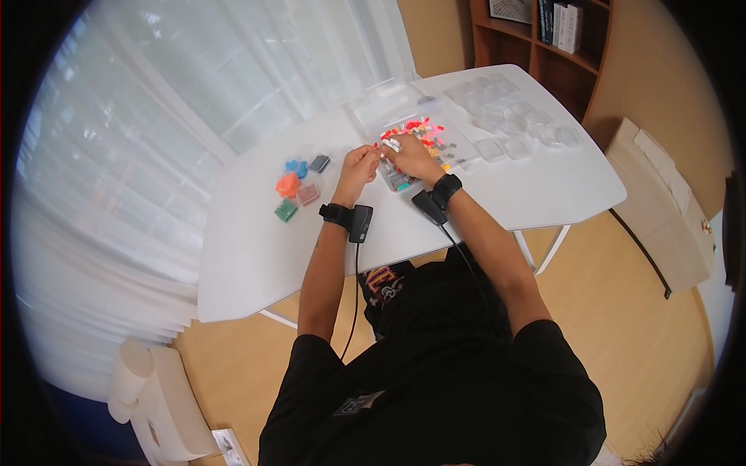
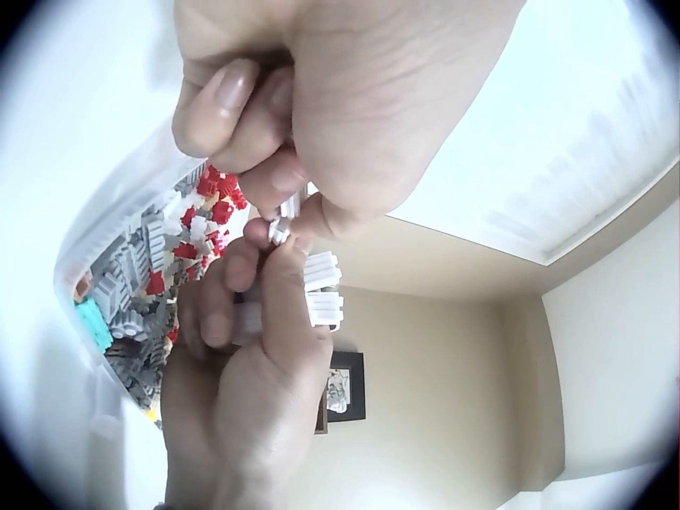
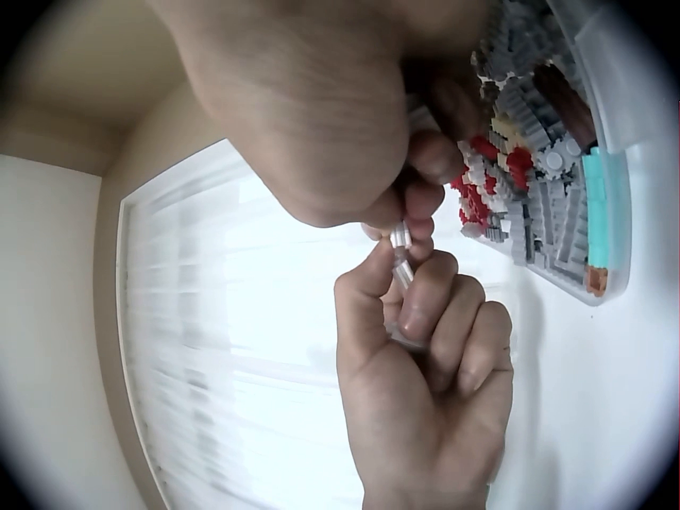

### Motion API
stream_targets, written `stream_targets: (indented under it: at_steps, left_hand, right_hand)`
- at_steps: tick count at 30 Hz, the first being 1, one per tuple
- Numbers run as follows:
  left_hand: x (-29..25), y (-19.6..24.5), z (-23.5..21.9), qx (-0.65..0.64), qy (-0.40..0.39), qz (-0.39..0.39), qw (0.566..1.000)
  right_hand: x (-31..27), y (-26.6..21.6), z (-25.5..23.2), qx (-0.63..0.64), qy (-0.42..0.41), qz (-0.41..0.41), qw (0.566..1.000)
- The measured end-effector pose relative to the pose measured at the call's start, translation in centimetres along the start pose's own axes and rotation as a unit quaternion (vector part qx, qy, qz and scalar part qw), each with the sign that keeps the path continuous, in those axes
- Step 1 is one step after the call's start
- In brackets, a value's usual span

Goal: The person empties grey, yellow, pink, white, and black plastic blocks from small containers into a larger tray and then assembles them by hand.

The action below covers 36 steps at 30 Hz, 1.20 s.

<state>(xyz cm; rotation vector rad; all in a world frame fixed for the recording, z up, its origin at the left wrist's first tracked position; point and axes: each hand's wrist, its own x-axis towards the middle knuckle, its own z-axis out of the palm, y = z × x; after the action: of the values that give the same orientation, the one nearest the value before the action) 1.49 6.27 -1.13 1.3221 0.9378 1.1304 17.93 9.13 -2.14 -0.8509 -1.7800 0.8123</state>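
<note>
My left hand [image 1: 359, 167] and right hand [image 1: 416, 159] meet fingertip to fingertip over the near side of a clear plastic box [image 2: 69, 282] of loose toy bricks. Both pinch a small white brick [image 2: 279, 230] between them; in the right wrist view a white piece [image 3: 401, 235] shows at the joined fingertips. More white ridged bricks [image 2: 323, 308] stick out from my right hand, partly hidden behind its thumb. The left hand's other fingers are curled in, with a pale piece [image 3: 406, 338] partly visible under them. Inside the box lie grey, red, white and teal bricks.
Left on the white table [image 1: 256, 256] are small groups of orange bricks [image 1: 287, 185], blue bricks [image 1: 296, 168], green bricks [image 1: 285, 210], and reddish and dark grey ones. Several clear small containers [image 1: 505, 109] cover the far right. A white curtain hangs behind.
</note>
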Motion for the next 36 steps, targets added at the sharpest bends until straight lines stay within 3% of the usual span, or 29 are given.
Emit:
stream_targets:
  at_steps: [4,6,10,12,16,22,24,27,31,33,34,36]
  left_hand:
    - [0.1,0.2,0.4,0.051,0.018,0.012,0.998]
    - [-0.2,0.5,0.7,0.045,0.019,0.026,0.998]
    - [0.1,0.3,0.8,0.044,0.016,0.036,0.998]
    - [0.0,0.4,0.9,0.085,0.051,-0.001,0.995]
    - [0.1,0.4,0.8,0.08,0.052,-0.002,0.995]
    - [0.0,0.2,0.5,0.02,-0.036,0.042,0.998]
    - [-0.1,0.4,1.2,0.054,0.053,0.05,0.996]
    - [0.2,0.0,1.2,0.136,0.1,0.027,0.985]
    - [0.3,-0.7,0.6,0.145,0.095,0.046,0.984]
    - [0.3,-0.8,0.4,0.14,0.099,0.035,0.984]
    - [0.3,-0.7,0.2,0.141,0.099,0.035,0.984]
    - [0.1,-0.4,-0.1,0.027,0.037,0.009,0.999]
  right_hand:
    - [0.2,0.1,0.0,-0.029,0.018,-0.024,0.999]
    - [0.1,-0.3,-0.3,0.031,-0.025,0.069,0.997]
    - [0.3,-0.1,-0.2,0.027,-0.026,0.096,0.995]
    - [0.1,-0.1,0.1,-0.064,0.026,0.004,0.998]
    - [0.1,-0.2,0.2,-0.07,0.022,0.022,0.997]
    - [0.1,-1.3,-1.7,0.083,0.029,0.115,0.989]
    - [0.7,0.5,-1.3,0.08,0.079,0.063,0.992]
    - [0.6,0.4,-1.5,0.02,0.077,0.047,0.996]
    - [0.5,0.7,-0.8,0.016,0.111,0.01,0.994]
    - [0.9,1.3,-0.5,0.019,0.17,-0.043,0.984]
    - [1.0,1.8,-0.5,0.02,0.17,-0.043,0.984]
    - [0.8,0.8,-1.1,0.023,0.117,0.033,0.992]
